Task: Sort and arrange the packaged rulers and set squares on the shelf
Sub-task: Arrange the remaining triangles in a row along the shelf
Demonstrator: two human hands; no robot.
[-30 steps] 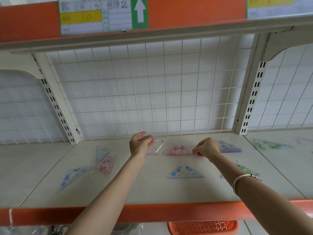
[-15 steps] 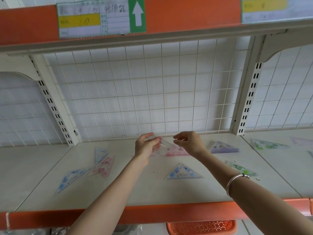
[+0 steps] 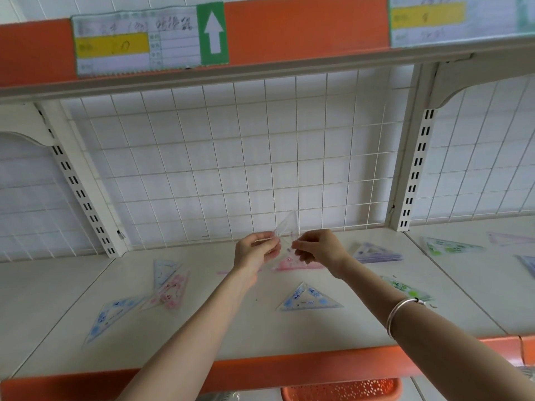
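Right now, at centre frame, I pinch a clear set square (image 3: 286,227) between both hands, the left hand (image 3: 254,253) on its left edge and the right hand (image 3: 320,250) on its right, raised just above the shelf (image 3: 202,328). I judge it light, thin, stiff and slick, so holding it by the edges near the corners seems safest.

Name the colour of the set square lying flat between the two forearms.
The set square is clear plastic with blue print, seen best in the head view.
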